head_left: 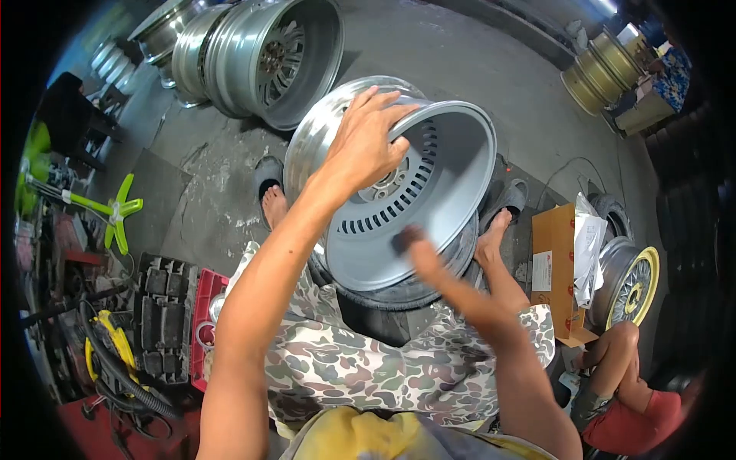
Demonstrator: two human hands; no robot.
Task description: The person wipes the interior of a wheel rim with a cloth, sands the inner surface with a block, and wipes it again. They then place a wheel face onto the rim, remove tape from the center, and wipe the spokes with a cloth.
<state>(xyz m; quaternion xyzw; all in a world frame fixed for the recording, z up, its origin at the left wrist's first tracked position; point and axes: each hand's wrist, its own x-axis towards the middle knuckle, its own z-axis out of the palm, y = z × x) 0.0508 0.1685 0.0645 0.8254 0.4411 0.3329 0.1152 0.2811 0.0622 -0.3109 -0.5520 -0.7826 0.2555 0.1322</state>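
A silver-grey car wheel rim (448, 195) leans tilted between my knees, its wide inner barrel facing me and a ring of small slots around its hub. It rests on a black tyre (383, 300). My left hand (366, 138) grips the rim's upper left lip, with the thumb on the inner side. Inside the lower barrel, my right hand (420, 251) is smeared by motion. A small dark pad-like thing (404, 241) shows at its fingertips; its exact kind is too blurred to tell.
Several silver rims (307, 69) stand at the upper left. A green fan (119, 211) and a red crate (207, 326) are on the left. To the right are a cardboard box (553, 268), a gold-edged rim (632, 295) and a seated person (629, 414). Another person sits by gold rims (602, 73).
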